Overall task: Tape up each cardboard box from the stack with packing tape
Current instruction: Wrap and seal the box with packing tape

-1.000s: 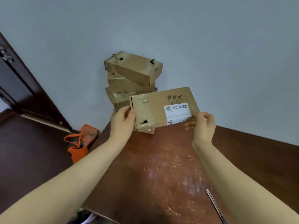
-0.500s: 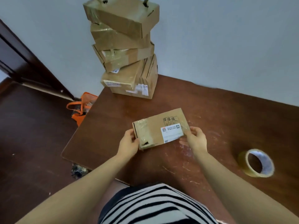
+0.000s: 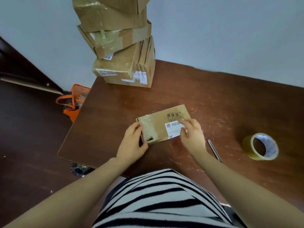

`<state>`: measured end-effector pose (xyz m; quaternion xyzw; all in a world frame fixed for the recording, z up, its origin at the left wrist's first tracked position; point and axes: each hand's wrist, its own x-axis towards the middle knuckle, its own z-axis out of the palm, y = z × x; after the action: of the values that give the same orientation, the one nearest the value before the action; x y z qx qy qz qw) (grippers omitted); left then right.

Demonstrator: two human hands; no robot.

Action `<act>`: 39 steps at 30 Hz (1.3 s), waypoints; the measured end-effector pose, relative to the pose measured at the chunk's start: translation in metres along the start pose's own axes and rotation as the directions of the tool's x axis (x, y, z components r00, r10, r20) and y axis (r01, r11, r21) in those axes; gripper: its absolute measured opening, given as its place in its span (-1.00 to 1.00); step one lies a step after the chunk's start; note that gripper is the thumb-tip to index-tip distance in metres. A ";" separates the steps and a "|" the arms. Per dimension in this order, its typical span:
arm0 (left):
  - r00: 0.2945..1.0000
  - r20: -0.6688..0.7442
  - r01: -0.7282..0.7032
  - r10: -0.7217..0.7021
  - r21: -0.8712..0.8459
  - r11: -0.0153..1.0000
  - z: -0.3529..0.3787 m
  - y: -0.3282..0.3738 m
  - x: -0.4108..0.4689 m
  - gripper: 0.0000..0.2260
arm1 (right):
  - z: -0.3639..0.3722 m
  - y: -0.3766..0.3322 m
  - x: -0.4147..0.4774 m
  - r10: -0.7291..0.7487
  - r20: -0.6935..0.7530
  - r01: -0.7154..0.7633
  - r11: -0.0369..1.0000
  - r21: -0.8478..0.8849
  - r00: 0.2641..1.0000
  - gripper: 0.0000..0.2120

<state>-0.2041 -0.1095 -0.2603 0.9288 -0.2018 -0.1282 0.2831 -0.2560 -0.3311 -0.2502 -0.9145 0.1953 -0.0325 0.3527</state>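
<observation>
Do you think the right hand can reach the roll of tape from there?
Probably yes. The right hand is over the flat box, and the tape roll stands on the table off to that same side. Only a thin tool lies flat between them.

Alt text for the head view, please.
A person at a brown table handles a flat cardboard box lying on it: the left hand grips its taped left end, the right hand is over its labelled right end. A packing tape roll and a slim tool lie to the right; a leaning stack of boxes stands far left.
</observation>
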 end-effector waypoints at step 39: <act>0.938 0.000 -0.336 0.346 0.246 0.909 0.018 -0.028 0.009 -0.40 | 0.026 -0.036 -0.008 -0.301 0.676 0.644 0.688 -0.334 0.672 -0.26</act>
<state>-0.1943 -0.1006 -0.2916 0.9094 -0.3688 -0.0308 0.1898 -0.2462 -0.2875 -0.2451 -0.9581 -0.1758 0.2056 0.0943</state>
